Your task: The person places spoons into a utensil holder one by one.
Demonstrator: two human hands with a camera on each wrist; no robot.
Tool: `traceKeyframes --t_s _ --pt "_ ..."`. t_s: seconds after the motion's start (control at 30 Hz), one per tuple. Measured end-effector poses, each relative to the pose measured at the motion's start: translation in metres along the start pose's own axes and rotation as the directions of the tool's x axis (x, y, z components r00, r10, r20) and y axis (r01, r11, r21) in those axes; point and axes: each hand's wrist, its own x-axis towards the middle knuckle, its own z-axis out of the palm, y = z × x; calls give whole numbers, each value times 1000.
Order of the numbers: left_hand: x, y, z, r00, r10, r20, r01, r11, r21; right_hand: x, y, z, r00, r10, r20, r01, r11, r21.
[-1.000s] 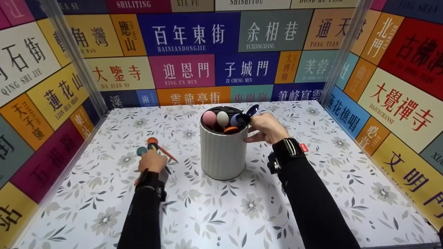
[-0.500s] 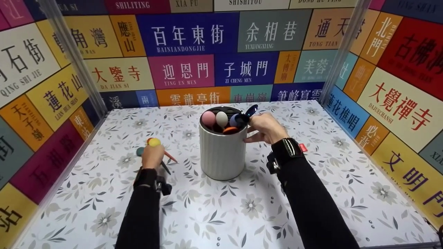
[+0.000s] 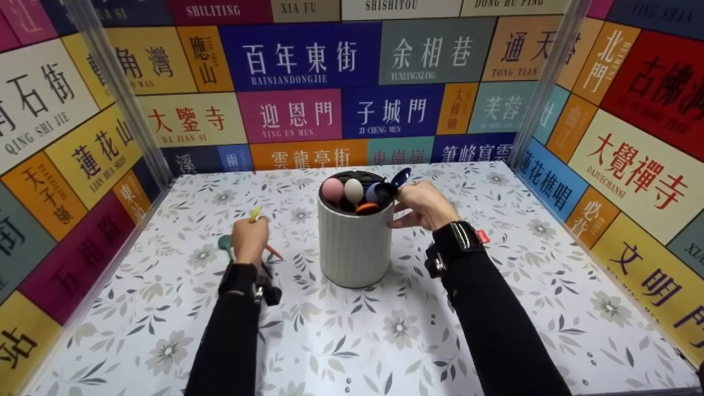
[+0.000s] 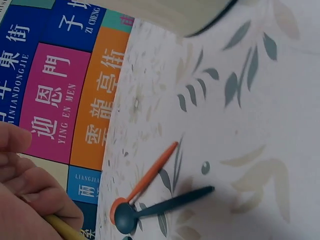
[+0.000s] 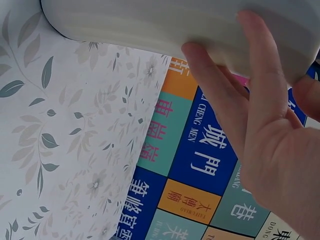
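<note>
The left hand (image 3: 250, 237) gripped a yellow utensil (image 3: 254, 214) left of the upright white canister (image 3: 355, 247), over the desk (image 3: 352, 341), its long axis running away from the person, exposed end pointing slightly right; which end that was, I could not tell. The right hand (image 3: 424, 204) touched the canister's side with nearly straight fingers. An orange utensil (image 4: 152, 172) and teal spoon (image 4: 175, 201) lay near the left hand
</note>
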Motion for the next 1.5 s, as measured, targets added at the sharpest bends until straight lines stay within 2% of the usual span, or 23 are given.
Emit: traceKeyframes --t_s 0.13,0.27,0.37,0.47,0.6,0.67,0.83,1.07,1.33,1.4,1.5 --pt "-1 10 4 999 25 -20 -26 998 -57 0 0 0 1000 2 -1 -2 1000 8" --pt "-3 21 7 998 64 18 -60 988 -145 -1 0 -1 1000 6 1 -6 1000 13" --pt "-5 29 9 992 99 75 -77 964 -253 0 0 -1 1000 7 0 -7 1000 4" --pt "-9 39 11 984 146 100 -110 948 -300 0 0 -1 1000 4 -8 -4 1000 -5" --pt "-15 54 12 978 169 121 -115 925 -363 0 -1 -1 1000 5 -17 -6 1000 -11" --pt "-20 62 13 975 169 147 -89 894 -439 0 -1 0 1000 9 -16 -9 1000 -12" --pt "-30 85 10 957 191 220 -13 782 -623 -1 0 1 1000 18 -6 -18 1000 -5" --pt "-45 122 3 922 282 264 12 662 -750 0 0 0 1000 19 -13 -19 1000 -3" --pt "-60 155 2 881 410 236 -40 561 -827 0 -1 0 1000 18 -7 -18 1000 -4" --pt "-63 161 2 877 432 212 -58 532 -845 0 -1 -1 1000 19 -3 -19 1000 -1" --pt "-67 169 3 880 447 160 -79 470 -879 -1 0 -1 1000 14 1 -14 1000 -1"
